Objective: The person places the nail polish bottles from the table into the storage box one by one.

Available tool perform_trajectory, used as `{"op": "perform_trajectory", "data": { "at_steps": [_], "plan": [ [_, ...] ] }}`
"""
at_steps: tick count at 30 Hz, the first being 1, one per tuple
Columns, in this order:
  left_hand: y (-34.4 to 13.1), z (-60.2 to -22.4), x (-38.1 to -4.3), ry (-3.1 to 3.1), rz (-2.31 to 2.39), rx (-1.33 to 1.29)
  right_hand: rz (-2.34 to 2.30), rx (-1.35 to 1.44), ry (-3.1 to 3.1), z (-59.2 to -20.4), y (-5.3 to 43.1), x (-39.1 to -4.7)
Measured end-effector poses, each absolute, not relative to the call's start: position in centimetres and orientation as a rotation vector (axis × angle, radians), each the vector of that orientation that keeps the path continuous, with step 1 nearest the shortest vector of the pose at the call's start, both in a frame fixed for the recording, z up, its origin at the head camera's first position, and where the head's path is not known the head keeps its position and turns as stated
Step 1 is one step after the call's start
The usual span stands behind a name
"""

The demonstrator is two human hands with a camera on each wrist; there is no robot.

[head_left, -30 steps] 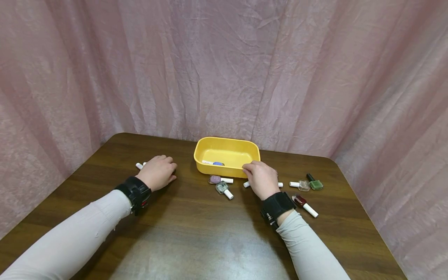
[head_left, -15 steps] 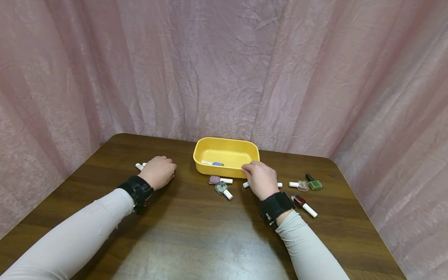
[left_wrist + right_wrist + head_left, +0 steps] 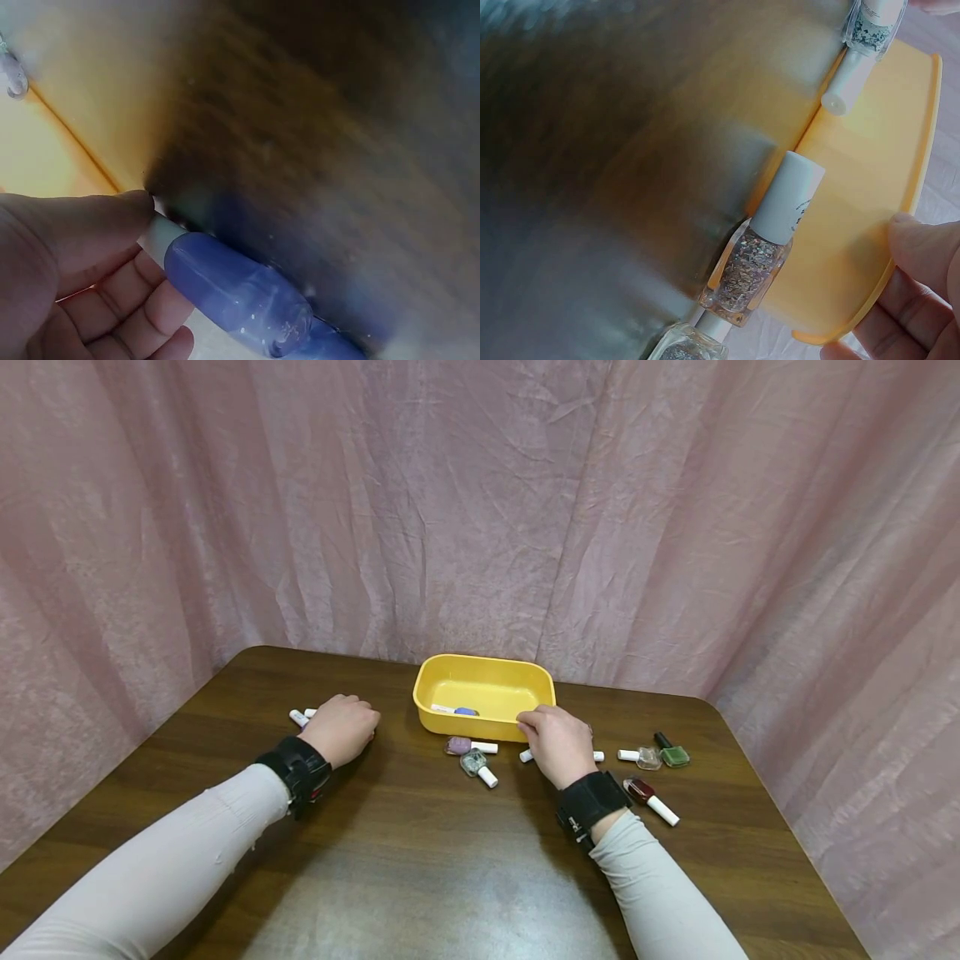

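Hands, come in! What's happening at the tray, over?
Left hand pinches blue bottle by cap. Right hand grips tray. Glitter bottle lies beside tray, maybe in the way.

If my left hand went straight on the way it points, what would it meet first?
Probably the left end of the yellow tray: in the head view, your left hand points toward it, though depth is unclear.

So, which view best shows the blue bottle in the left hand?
The left wrist view: the blue bottle is close up, its white cap pinched by the left hand. In the head view that hand hides its blue body; the right wrist view doesn't show it.
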State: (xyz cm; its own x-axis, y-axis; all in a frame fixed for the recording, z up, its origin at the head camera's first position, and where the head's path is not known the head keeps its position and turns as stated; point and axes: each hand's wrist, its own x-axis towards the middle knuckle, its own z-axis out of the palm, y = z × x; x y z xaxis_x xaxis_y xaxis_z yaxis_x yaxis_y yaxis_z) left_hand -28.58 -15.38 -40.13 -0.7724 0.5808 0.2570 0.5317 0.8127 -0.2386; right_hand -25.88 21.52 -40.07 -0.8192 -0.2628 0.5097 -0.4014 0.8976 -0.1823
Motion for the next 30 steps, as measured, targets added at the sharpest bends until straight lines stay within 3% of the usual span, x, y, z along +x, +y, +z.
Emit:
{"op": "perform_trajectory", "data": {
  "at_steps": [30],
  "plan": [
    [-15.12, -39.37, -28.39, -2.712, 0.014, -0.834, 0.386, 0.486, -2.576, -39.98, 21.52, -25.78]
  ]
}}
